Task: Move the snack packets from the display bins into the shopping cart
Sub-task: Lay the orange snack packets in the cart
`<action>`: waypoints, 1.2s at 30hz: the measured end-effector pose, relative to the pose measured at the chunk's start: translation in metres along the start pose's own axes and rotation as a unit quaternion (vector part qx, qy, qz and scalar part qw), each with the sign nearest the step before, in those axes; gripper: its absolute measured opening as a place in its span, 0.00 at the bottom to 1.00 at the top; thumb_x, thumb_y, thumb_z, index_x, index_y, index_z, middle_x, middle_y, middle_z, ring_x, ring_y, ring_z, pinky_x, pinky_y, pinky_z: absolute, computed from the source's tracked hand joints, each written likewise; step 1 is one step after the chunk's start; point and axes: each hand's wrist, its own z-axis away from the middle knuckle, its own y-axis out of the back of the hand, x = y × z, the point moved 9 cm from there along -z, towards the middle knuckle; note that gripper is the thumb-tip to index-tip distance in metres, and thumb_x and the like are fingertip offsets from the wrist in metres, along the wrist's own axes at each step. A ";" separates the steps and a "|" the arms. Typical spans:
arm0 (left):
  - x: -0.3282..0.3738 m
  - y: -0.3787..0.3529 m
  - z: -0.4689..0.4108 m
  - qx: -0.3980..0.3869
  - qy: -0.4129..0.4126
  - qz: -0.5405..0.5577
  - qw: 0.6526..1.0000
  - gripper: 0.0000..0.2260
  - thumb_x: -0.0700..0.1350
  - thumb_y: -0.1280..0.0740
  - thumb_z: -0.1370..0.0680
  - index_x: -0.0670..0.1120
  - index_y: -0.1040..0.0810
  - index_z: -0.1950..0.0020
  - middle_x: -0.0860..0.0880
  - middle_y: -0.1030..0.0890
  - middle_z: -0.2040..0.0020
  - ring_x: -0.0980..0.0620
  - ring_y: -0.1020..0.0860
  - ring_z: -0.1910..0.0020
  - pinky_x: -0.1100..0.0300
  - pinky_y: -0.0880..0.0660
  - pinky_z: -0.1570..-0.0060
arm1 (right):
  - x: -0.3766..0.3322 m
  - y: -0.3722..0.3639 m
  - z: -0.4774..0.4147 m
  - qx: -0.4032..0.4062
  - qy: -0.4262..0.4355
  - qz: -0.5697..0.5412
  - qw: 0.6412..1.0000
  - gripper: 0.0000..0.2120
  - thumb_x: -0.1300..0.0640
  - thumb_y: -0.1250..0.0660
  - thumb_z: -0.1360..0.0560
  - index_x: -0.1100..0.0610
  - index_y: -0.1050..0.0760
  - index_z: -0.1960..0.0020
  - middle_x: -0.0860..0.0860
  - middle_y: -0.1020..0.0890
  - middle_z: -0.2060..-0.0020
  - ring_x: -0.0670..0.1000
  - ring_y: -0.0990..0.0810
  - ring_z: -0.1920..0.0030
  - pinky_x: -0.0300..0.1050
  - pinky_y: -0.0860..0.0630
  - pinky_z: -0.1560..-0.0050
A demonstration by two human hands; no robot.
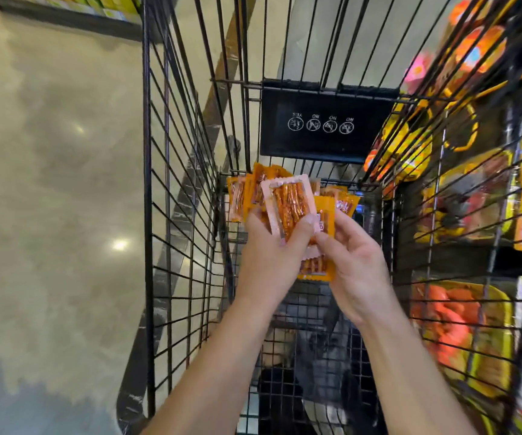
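Ok so both hands are down inside the shopping cart (172, 183) with a bunch of snack packets (289, 204) held up between its wire walls, well above the cart bottom. The left hand (269, 255) grips most of them, spread out like a hand of cards: its thumb lies across the front of the pink-edged packet and the rest of its fingers (255, 219) are curled round the back, so the packets stick up and out past the fingertips. The right hand (357, 268) comes in from the other side with its fingers curled, pinching the lower edge of an orange packet right beside the left thumb. One more packet pokes out below, in the gap between the two hands. Count-wise: two hands, one cart, and I can tell apart about six packets, all orange with reddish sticks showing through. They overlap a lot, so I can't give an exact number. A black plaque (325, 127) with four round icons hangs on the cart's far end. The display bins (473, 199) full of yellow and orange packs are just outside the right wall, and there's shiny floor (49, 183) on the left.
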 end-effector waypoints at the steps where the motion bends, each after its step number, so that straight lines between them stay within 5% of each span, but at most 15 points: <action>1: -0.015 -0.010 -0.004 -0.027 0.042 0.065 0.997 0.20 0.53 0.28 0.20 0.52 0.23 0.29 0.54 0.13 0.42 0.56 0.14 0.45 0.48 0.17 0.40 | 0.006 0.006 -0.001 0.039 0.000 0.039 0.998 0.17 0.65 0.34 0.18 0.56 0.24 0.31 0.55 0.15 0.41 0.55 0.16 0.40 0.53 0.17 0.40; 4: -0.043 -0.021 -0.011 -0.050 0.092 0.125 0.987 0.09 0.44 0.31 0.16 0.52 0.16 0.37 0.50 0.12 0.43 0.48 0.13 0.43 0.42 0.18 0.37 | 0.013 0.016 -0.003 0.113 0.028 0.216 0.970 0.10 0.65 0.31 0.20 0.53 0.20 0.42 0.52 0.14 0.47 0.50 0.15 0.48 0.54 0.18 0.41; 7: -0.062 -0.017 -0.015 -0.045 0.129 0.140 0.981 0.09 0.43 0.31 0.16 0.52 0.16 0.38 0.49 0.11 0.44 0.48 0.13 0.43 0.42 0.18 0.38 | 0.021 0.016 -0.011 0.085 0.050 0.384 0.918 0.07 0.58 0.30 0.20 0.48 0.17 0.45 0.47 0.16 0.49 0.45 0.17 0.48 0.45 0.20 0.43; 11: -0.077 -0.004 -0.024 -0.005 0.156 0.157 0.975 0.08 0.43 0.30 0.16 0.52 0.17 0.38 0.51 0.11 0.46 0.49 0.13 0.45 0.46 0.17 0.43 | 0.023 0.046 -0.039 0.147 0.055 0.375 0.914 0.09 0.54 0.28 0.21 0.48 0.21 0.41 0.47 0.18 0.45 0.40 0.20 0.50 0.29 0.25 0.51; 14: -0.081 0.001 -0.031 0.006 0.162 0.166 0.973 0.11 0.44 0.29 0.17 0.54 0.19 0.35 0.53 0.12 0.43 0.51 0.14 0.43 0.47 0.17 0.42 | 0.028 0.093 -0.072 0.273 -0.014 0.428 0.862 0.22 0.44 0.29 0.22 0.56 0.25 0.33 0.54 0.23 0.37 0.53 0.22 0.38 0.49 0.24 0.36; 18: -0.087 0.005 -0.042 0.014 0.147 0.169 0.975 0.10 0.43 0.29 0.17 0.55 0.19 0.38 0.55 0.12 0.45 0.53 0.13 0.46 0.52 0.17 0.46 | 0.047 0.116 -0.111 0.288 -0.132 0.524 0.791 0.38 0.38 0.29 0.24 0.61 0.35 0.26 0.60 0.33 0.30 0.62 0.35 0.28 0.60 0.31 0.31; 21: -0.090 0.004 -0.046 0.011 0.135 0.168 0.977 0.09 0.43 0.29 0.17 0.56 0.18 0.39 0.56 0.12 0.47 0.56 0.13 0.49 0.55 0.18 0.49 | 0.058 0.120 -0.126 0.283 -0.157 0.571 0.754 0.37 0.40 0.27 0.24 0.63 0.34 0.28 0.62 0.33 0.29 0.63 0.35 0.28 0.62 0.31 0.30; 24: -0.095 0.005 -0.048 0.013 0.133 0.174 0.976 0.10 0.43 0.29 0.17 0.56 0.19 0.38 0.55 0.12 0.46 0.54 0.13 0.47 0.56 0.19 0.50 | 0.054 0.112 -0.129 0.289 -0.082 0.617 0.728 0.30 0.45 0.25 0.24 0.61 0.30 0.32 0.60 0.30 0.33 0.63 0.32 0.30 0.62 0.30 0.31; 29: -0.099 0.007 -0.051 0.021 0.142 0.180 0.973 0.12 0.45 0.28 0.17 0.58 0.19 0.36 0.54 0.12 0.44 0.53 0.14 0.44 0.51 0.19 0.44 | 0.058 0.114 -0.127 0.276 -0.030 0.525 0.804 0.18 0.56 0.28 0.22 0.54 0.27 0.34 0.52 0.22 0.40 0.55 0.21 0.40 0.54 0.24 0.38; 33: -0.098 0.009 -0.056 0.023 0.134 0.173 0.975 0.12 0.46 0.28 0.17 0.58 0.19 0.35 0.56 0.12 0.43 0.53 0.14 0.43 0.49 0.20 0.40 | 0.052 0.125 -0.104 0.296 -0.021 0.357 0.885 0.13 0.57 0.27 0.22 0.47 0.24 0.40 0.41 0.19 0.49 0.38 0.18 0.52 0.32 0.25 0.56; 36: -0.097 0.007 -0.059 0.016 0.133 0.164 0.977 0.11 0.47 0.30 0.16 0.60 0.19 0.36 0.56 0.13 0.43 0.54 0.14 0.44 0.46 0.21 0.38 | 0.043 0.125 -0.082 0.250 -0.009 0.236 0.939 0.13 0.59 0.27 0.22 0.50 0.21 0.39 0.45 0.14 0.51 0.36 0.16 0.52 0.40 0.20 0.48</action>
